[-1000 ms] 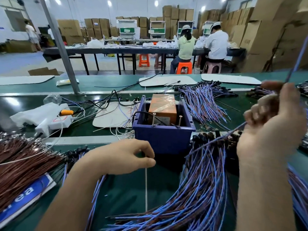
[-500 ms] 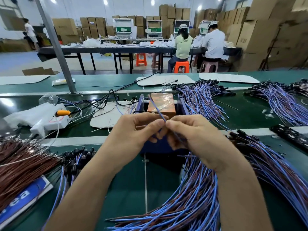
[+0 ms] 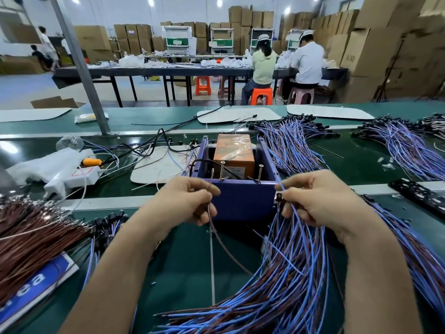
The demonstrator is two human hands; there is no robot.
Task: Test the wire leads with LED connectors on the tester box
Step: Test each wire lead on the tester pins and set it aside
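A moment ago the hands were together; now they are apart, just before the tester box [image 3: 243,203]. The left hand [image 3: 187,201] pinches a brown lead [image 3: 214,227], the right hand [image 3: 315,198] a blue lead [image 3: 296,213], above the bench [image 3: 183,273]. I think the testing comes next.

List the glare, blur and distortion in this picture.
Head view: ceiling lights blow out; glare patches the belt at far left; the taped orange box glints; cardboard stacks at right are smeared; the grey pole leans from wide-angle bending.
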